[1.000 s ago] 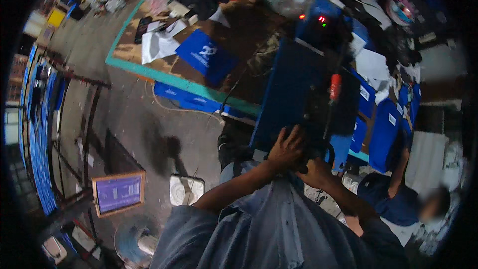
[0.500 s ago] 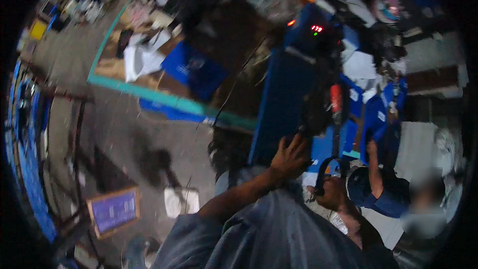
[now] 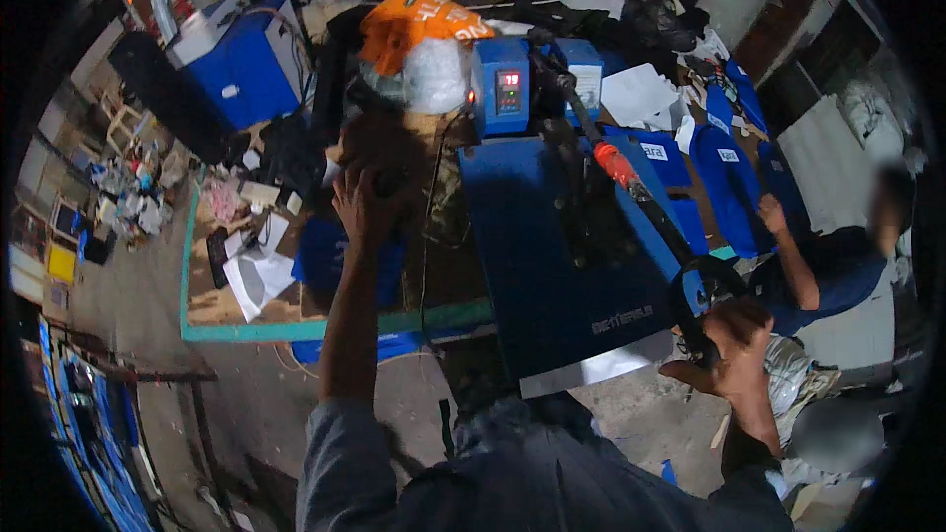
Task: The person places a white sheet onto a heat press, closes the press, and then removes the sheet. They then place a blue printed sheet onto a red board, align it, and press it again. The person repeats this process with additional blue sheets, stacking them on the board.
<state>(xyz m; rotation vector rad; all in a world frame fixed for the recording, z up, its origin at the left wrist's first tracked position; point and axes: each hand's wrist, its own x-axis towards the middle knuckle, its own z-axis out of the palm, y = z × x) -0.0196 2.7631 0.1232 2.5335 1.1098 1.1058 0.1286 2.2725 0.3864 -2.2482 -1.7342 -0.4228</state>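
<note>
A blue heat press [image 3: 507, 227] with a flat top and a small lit control box [image 3: 501, 89] stands in front of me. Its long black lever [image 3: 660, 220], with a red wrapped section, slants down to the right. My right hand [image 3: 734, 350] is closed about the lever's looped end, thumb stretched out to the left. Left of the press, my left hand [image 3: 363, 202] reaches out over the table with fingers apart, holding nothing visible. Below it lies a dark blue cloth piece [image 3: 345, 261]. Shadow hides what is just beyond its fingertips.
The green-edged table [image 3: 296, 330] carries white papers [image 3: 258, 271], an orange bag [image 3: 409, 28] and a clear plastic bundle [image 3: 437, 77]. Several blue pieces [image 3: 724, 172] lie right of the press. A person [image 3: 823, 271] sits there, one arm raised. A blue box [image 3: 241, 64] stands back left.
My left hand has moved from the press's near edge out to the left over the table. My right hand stays at the lever's end. The view has turned and become sharper.
</note>
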